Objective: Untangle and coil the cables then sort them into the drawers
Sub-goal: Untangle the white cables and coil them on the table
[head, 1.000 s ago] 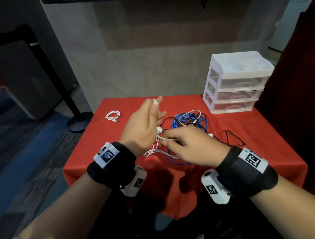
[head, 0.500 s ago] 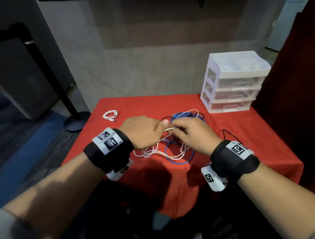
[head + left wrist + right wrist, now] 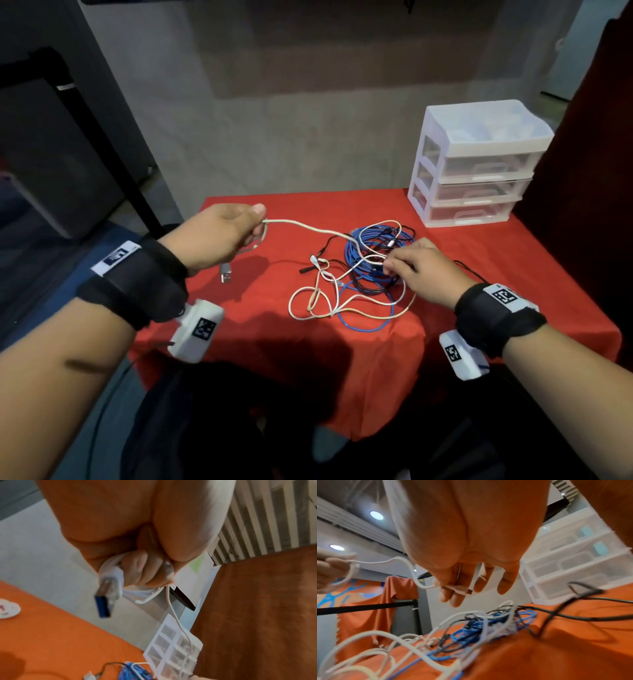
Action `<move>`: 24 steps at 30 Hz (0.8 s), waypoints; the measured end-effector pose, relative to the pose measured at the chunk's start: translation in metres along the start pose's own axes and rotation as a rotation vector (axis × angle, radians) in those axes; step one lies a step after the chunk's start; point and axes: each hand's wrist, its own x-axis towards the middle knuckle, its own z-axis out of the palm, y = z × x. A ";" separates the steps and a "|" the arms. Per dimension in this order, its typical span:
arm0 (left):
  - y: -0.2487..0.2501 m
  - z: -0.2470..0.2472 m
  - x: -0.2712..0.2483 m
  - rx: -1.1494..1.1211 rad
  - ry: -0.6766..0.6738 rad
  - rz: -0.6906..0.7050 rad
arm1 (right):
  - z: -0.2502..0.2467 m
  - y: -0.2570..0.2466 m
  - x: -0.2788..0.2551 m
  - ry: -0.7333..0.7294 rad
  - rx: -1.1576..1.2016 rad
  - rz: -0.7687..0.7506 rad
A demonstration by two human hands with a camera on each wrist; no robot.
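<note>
A table (image 3: 239, 329) covered in a red cloth fills the space in front of me. At its far right corner stands a white plastic drawer unit (image 3: 479, 164) with three see-through drawers, all closed. In the middle of the cloth lies a tangle of cables: a coiled blue cable (image 3: 370, 246) under thin black cables (image 3: 373, 291), with a white cable (image 3: 342, 308) looping loosely through and in front of them. My left hand (image 3: 212, 236) is raised over the table's left side, fingers curled tightly around one end of the white cable, its USB plug (image 3: 106, 593) hanging below my fist. My right hand (image 3: 421, 270) hovers over the tangle, thumb and fingertips pinching the same white cable, the other fingers loosely extended.
</note>
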 end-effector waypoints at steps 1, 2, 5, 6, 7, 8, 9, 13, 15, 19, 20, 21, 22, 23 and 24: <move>0.000 0.003 -0.001 -0.088 -0.016 -0.025 | 0.001 -0.005 0.001 0.027 0.022 -0.019; 0.001 0.007 -0.001 -0.196 -0.032 -0.055 | 0.000 -0.012 0.002 0.064 0.041 -0.036; 0.007 0.018 -0.004 -0.534 -0.090 -0.148 | -0.006 -0.038 0.004 0.117 0.092 -0.073; 0.008 0.022 -0.006 -0.614 -0.105 -0.171 | -0.010 -0.048 0.003 0.115 0.101 -0.079; 0.009 0.027 -0.007 -0.680 -0.120 -0.189 | -0.013 -0.059 0.002 0.107 0.133 -0.082; 0.010 0.033 -0.009 -0.739 -0.134 -0.205 | -0.017 -0.070 0.000 0.105 0.197 -0.078; 0.012 0.038 -0.011 -0.792 -0.145 -0.215 | -0.020 -0.082 -0.002 0.105 0.300 -0.073; 0.020 0.058 -0.018 -0.946 -0.151 -0.207 | -0.022 -0.120 -0.011 0.066 0.620 -0.001; 0.024 0.066 -0.020 -1.002 -0.132 -0.203 | -0.025 -0.131 -0.013 0.034 0.877 0.075; 0.031 0.077 -0.024 -1.090 -0.137 -0.208 | -0.030 -0.140 -0.014 -0.010 1.051 0.134; 0.033 0.079 -0.026 -1.094 -0.168 -0.204 | -0.028 -0.143 -0.015 -0.012 0.963 0.111; 0.034 0.082 -0.028 -1.091 -0.203 -0.200 | -0.024 -0.146 -0.015 -0.013 0.878 0.085; 0.036 0.084 -0.029 -1.080 -0.226 -0.197 | -0.020 -0.147 -0.015 -0.007 0.821 0.065; 0.037 0.086 -0.029 -1.055 -0.219 -0.197 | -0.016 -0.147 -0.015 0.009 0.794 0.063; 0.038 0.089 -0.030 -1.011 -0.179 -0.191 | -0.013 -0.147 -0.014 0.030 0.796 0.077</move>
